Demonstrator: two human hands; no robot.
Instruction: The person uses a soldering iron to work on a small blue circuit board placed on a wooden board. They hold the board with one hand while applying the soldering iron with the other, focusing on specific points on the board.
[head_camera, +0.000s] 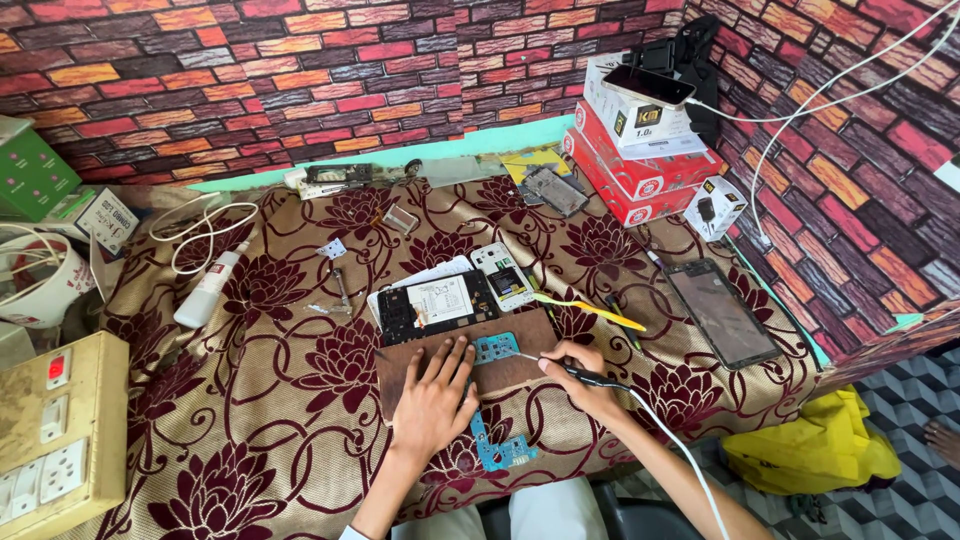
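Note:
My left hand (436, 396) lies flat, fingers spread, on a brown wooden board (520, 368), its fingertips beside a small blue circuit board (495, 348). My right hand (580, 384) grips a black soldering iron (590, 376) with a white cable; the iron's tip points at that blue board. A second, longer blue circuit board (497, 449) lies near the front table edge below my left hand. An opened phone (437, 303) with its black inner frame sits just beyond the wooden board.
A phone back part (503, 275), yellow tweezers (588, 309), a loose black screen panel (722, 312), a white bottle (208, 287), white cables (200, 228), stacked red and white boxes (640, 150) and a switchboard box (58, 430) surround the floral-clothed table (250, 420). A yellow bag (815, 448) lies on the floor.

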